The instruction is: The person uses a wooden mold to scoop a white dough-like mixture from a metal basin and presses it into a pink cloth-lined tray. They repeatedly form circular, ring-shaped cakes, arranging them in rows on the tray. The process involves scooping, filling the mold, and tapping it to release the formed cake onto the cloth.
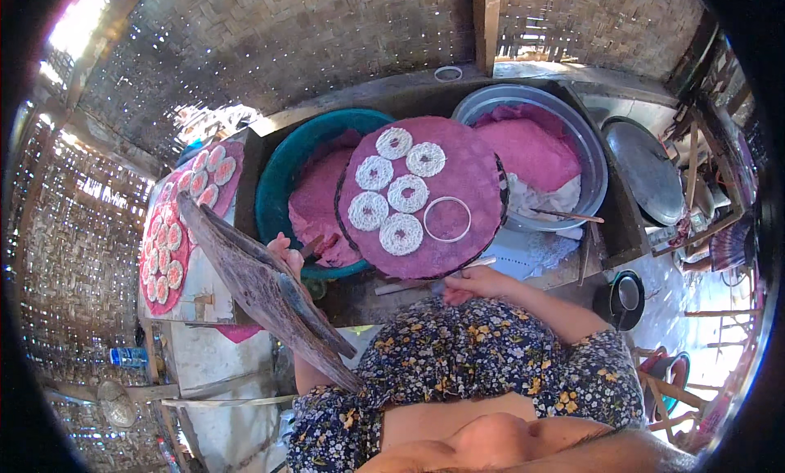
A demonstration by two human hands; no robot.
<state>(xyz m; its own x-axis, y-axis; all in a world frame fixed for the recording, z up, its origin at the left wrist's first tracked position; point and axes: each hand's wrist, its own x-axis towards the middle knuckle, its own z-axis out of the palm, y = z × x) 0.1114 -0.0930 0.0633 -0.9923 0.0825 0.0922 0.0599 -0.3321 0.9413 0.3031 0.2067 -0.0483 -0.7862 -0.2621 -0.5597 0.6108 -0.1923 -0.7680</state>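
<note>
A round tray [482, 179] covered in pink cloth sits across two basins in front of me. On it lie several white, lacy rings of fine strands [408, 193] and a plain white hoop [428, 220]. My right hand [473, 284] is at the tray's near edge with its fingers curled, beside a thin white stick [396, 288]; what it grips is hidden. My left hand [284, 252] is near the green basin, partly behind a weathered wooden beam [262, 285]. Its fingers are bent close to a brown flat piece [311, 246]; their hold is unclear.
The green basin [274, 187] and a grey basin [599, 174] contain pink cloth; the grey one also has white material. At left, several pink-and-white rounds [169, 237] lie on pink cloth. A large metal lid [642, 174] leans at right. Woven walls [327, 40] surround the bench.
</note>
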